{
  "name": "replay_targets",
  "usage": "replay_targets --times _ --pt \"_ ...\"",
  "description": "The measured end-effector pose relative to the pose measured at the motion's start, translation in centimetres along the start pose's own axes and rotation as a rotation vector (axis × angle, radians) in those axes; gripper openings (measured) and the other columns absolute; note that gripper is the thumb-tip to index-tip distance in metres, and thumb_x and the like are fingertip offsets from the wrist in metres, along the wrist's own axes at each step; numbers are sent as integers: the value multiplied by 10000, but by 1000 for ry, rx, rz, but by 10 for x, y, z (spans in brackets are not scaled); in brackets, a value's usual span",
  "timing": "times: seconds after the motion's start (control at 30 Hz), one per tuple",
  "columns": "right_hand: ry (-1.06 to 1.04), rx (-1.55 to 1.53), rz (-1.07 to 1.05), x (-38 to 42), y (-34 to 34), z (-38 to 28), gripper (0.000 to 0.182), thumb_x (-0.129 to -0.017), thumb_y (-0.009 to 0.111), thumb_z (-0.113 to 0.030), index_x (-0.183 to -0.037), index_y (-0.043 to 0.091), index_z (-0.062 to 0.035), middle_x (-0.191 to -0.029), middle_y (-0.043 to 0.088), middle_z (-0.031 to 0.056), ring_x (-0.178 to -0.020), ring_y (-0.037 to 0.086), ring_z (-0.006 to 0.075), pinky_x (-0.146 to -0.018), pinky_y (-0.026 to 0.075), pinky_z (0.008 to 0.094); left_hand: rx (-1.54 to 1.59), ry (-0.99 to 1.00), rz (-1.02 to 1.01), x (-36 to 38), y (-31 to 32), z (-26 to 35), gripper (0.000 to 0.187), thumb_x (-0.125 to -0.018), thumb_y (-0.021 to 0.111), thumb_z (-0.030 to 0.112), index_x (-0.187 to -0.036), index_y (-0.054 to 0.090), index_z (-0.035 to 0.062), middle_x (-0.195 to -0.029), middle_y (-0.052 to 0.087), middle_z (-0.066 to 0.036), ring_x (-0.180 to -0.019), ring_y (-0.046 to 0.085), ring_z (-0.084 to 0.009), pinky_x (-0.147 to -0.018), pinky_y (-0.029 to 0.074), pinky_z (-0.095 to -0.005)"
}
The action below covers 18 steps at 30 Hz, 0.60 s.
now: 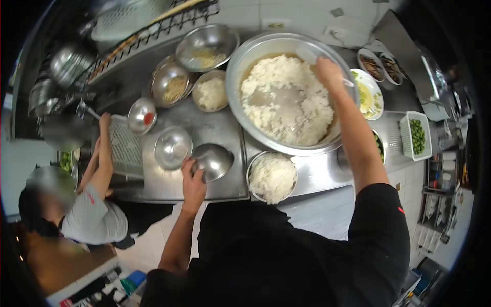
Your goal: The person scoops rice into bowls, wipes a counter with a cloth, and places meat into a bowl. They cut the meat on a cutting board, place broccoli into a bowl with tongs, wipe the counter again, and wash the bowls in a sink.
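Note:
My left hand is closed on the rim of a steel bowl, which it holds tilted over the counter near the front edge. My right hand reaches inside the right rim of a large metal basin. Its fingers look curled, and what they grip is hard to make out; a pale end shows beside the wrist. White cooked rice lies around the basin, with a thinner patch in the middle. In front of the basin stands a bowl heaped with rice.
Several steel bowls stand at the back left, some with food. A plate and a white basket of green pieces are to the right. At left, a co-worker in a grey shirt reaches to the sink area.

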State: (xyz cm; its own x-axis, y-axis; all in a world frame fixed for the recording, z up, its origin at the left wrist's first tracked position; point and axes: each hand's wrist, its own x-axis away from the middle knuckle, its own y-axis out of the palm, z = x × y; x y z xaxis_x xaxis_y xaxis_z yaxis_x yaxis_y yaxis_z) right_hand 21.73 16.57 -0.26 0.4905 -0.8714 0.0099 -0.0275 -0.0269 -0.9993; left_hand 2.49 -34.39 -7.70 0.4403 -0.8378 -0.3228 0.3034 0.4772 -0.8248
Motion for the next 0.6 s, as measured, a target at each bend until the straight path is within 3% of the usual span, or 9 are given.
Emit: replay_targets --times 0.1,0.13,0.2,0.27,0.33,0.37,0.43,0.5,0.6 --pt "97 -11 -45 -5 0 -7 270 -886 542 -119 -1106 672 -30 -1167 662 189 -1093 643 355 -891 534 466 246 -122 316 -25 -20 14 473 -804 511 -105 -1268 455 -36 -1387 420 -225 -1305 429 -377 -1077 375 -434" --pt "108 -12 -76 -9 -5 -4 283 -884 543 -113 -1123 672 -35 -1178 662 182 -1107 639 351 -900 533 456 256 -103 313 -42 -31 27 473 -804 511 -105 -1268 455 -36 -1387 420 -225 -1305 429 -377 -1077 375 -434" --pt "154 -22 -165 2 -35 -7 293 -880 544 -96 -1137 676 -48 -1191 662 169 -1122 634 348 -913 527 449 466 -302 572 -80 -48 58 603 -802 462 -133 -1390 352 -56 -1426 404 -204 -1312 436 -321 -1086 363 -383" --pt "220 -36 -169 6 -29 17 291 -879 546 -91 -1137 677 -53 -1190 664 164 -1122 633 349 -921 522 454 646 -369 607 -130 -37 92 622 -805 437 -136 -1413 340 -48 -1407 430 -196 -1305 447 -313 -1088 364 -371" --pt "267 -91 -177 19 -13 25 285 -870 546 -81 -1120 678 -43 -1196 658 174 -1141 619 351 -948 500 472 694 -202 639 -179 -10 108 614 -819 403 -131 -1425 348 -45 -1361 483 -191 -1289 469 -309 -1087 372 -365" --pt "277 -85 -175 16 -4 25 285 -870 546 -81 -1120 678 -43 -1196 658 174 -1141 619 351 -948 500 472 574 50 627 -204 7 108 587 -831 392 -122 -1413 368 -50 -1335 511 -195 -1281 480 -314 -1085 380 -371" --pt "245 -219 -134 3 25 25 365 -804 622 -129 -1145 633 -2 -1110 665 244 -1076 632 393 -898 522 444 534 177 595 -246 42 106 594 -802 383 -125 -1391 412 -50 -1326 527 -209 -1272 493 -331 -1093 378 -389" --pt "201 -248 -40 -24 58 35 335 -774 621 -111 -1086 665 1 -1071 675 250 -1021 646 408 -879 525 442 627 131 588 -260 57 101 618 -775 380 -136 -1385 424 -50 -1346 515 -214 -1283 483 -341 -1103 367 -398" --pt "84 -355 -203 -37 61 20 291 -759 622 -116 -1010 693 11 -1017 680 259 -949 667 400 -856 527 448 633 75 573 -258 66 93 659 -734 372 -147 -1382 434 -45 -1371 502 -217 -1298 467 -364 -1117 350 -412"
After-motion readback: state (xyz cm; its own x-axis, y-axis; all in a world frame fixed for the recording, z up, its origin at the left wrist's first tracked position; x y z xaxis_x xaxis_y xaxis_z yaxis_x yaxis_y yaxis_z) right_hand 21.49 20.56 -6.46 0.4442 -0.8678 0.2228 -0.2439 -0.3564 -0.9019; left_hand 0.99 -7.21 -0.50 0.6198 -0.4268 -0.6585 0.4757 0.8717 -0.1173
